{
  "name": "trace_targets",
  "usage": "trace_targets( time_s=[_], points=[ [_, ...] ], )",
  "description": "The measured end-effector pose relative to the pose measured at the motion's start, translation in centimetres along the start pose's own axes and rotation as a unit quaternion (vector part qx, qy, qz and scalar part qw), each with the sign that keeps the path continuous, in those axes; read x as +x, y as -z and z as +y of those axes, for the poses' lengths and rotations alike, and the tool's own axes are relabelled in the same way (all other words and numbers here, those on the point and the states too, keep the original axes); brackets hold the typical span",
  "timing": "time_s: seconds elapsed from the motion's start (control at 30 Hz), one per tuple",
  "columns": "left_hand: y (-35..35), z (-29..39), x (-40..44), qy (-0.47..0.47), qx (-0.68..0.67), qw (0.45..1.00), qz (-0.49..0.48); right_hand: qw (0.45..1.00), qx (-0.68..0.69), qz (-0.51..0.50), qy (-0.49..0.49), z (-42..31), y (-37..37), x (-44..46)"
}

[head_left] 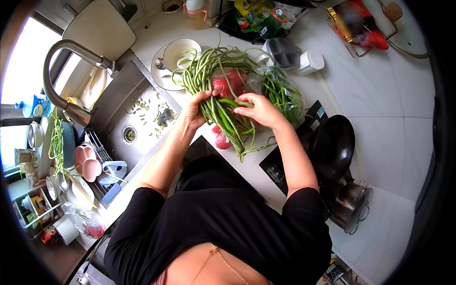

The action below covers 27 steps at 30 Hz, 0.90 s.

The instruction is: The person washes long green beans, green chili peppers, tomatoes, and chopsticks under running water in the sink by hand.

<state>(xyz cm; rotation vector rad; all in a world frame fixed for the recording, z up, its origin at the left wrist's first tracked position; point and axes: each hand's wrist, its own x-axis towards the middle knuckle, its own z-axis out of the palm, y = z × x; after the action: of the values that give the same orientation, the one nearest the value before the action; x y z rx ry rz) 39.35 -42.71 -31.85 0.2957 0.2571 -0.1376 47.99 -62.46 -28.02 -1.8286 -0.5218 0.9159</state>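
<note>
One pale counter runs behind and to the right of the working area. Set into its left side is a steel sink. At right, a black wok stands beside a steel pot. Before the person's body, a large bunch of long beans is gathered in the hands, its looped strands fanning out beyond the grip and its narrower end trailing back toward the body. To its right, just beyond the right hand, lies a clear bag of green pods; a red bag shows behind the beans. A plate and a bowl lie at the bunch's far left. The left hand is closed on the bunch near its middle, thumb laid over the strands. The right hand meets the bunch's right edge, thumb and forefinger on either side of a slender strand; whether they press together cannot be told. A bright green pod lies between the two hands, across the beans. Smallest are the scraps scattered in the sink.
</note>
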Motion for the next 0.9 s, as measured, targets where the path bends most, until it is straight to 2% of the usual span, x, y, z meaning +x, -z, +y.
trace_targets(
  time_s=[0.1,0.17,0.2,0.23,0.27,0.3,0.37,0.4,0.43,0.5,0.57,0.63,0.7,0.73,0.83,0.87,0.9],
  points=[
    [0.5,0.0,-0.3,-0.033,-0.004,0.999,0.006,0.996,-0.084,0.027,-0.003,-0.5,0.6,-1.5],
    [1.5,0.1,-0.4,-0.055,-0.042,0.997,0.021,0.999,-0.003,0.047,-0.025,-1.9,1.9,-3.5],
    [1.6,0.5,-0.5,-0.057,-0.058,0.997,0.010,0.995,0.011,0.098,0.009,-1.8,2.5,-4.5],
    [1.7,1.0,-0.7,-0.059,-0.074,0.996,-0.002,0.987,-0.030,0.154,-0.021,-2.7,3.6,-5.6],
    [2.0,1.2,-0.6,-0.054,-0.081,0.995,-0.009,0.969,-0.078,0.234,0.014,-2.1,4.8,-6.1],
    [1.8,1.2,-0.7,-0.054,-0.084,0.995,0.006,0.949,-0.084,0.302,0.007,-2.0,5.8,-6.3],
    [2.1,0.9,-0.6,-0.053,-0.081,0.995,-0.023,0.927,-0.127,0.350,0.032,-1.1,6.9,-5.8],
    [2.2,0.7,-0.5,-0.051,-0.086,0.995,-0.029,0.910,-0.203,0.359,0.040,0.0,7.1,-5.0],
    [2.2,0.4,-0.4,-0.049,-0.090,0.994,-0.035,0.887,-0.300,0.350,0.026,-0.8,6.4,-4.5],
    [2.0,0.1,-0.3,-0.052,-0.083,0.995,-0.034,0.852,-0.376,0.353,0.090,-1.1,4.6,-2.0],
    [1.4,-0.1,-0.4,-0.063,-0.058,0.996,-0.018,0.915,-0.251,0.307,0.071,-1.6,2.8,1.3],
    [0.9,-0.2,-0.7,-0.041,-0.043,0.997,-0.045,0.904,-0.250,0.289,0.190,-1.4,0.8,4.8],
    [0.7,-0.3,-1.0,-0.044,-0.031,0.997,-0.047,0.868,-0.322,0.285,0.248,-0.3,-0.7,7.7],
    [1.1,-0.3,-0.9,-0.035,-0.032,0.998,-0.050,0.883,-0.334,0.247,0.219,0.0,-1.0,8.3],
    [1.3,-0.3,-1.6,-0.022,-0.037,0.998,-0.049,0.881,-0.381,0.213,0.180,0.2,0.2,9.0],
    [2.3,-0.5,-1.4,-0.020,-0.048,0.998,-0.046,0.876,-0.378,0.211,0.213,0.9,0.6,9.3],
    [2.3,-0.6,-1.5,-0.025,-0.046,0.998,-0.044,0.879,-0.387,0.193,0.200,1.0,0.8,9.0]
  ],
)
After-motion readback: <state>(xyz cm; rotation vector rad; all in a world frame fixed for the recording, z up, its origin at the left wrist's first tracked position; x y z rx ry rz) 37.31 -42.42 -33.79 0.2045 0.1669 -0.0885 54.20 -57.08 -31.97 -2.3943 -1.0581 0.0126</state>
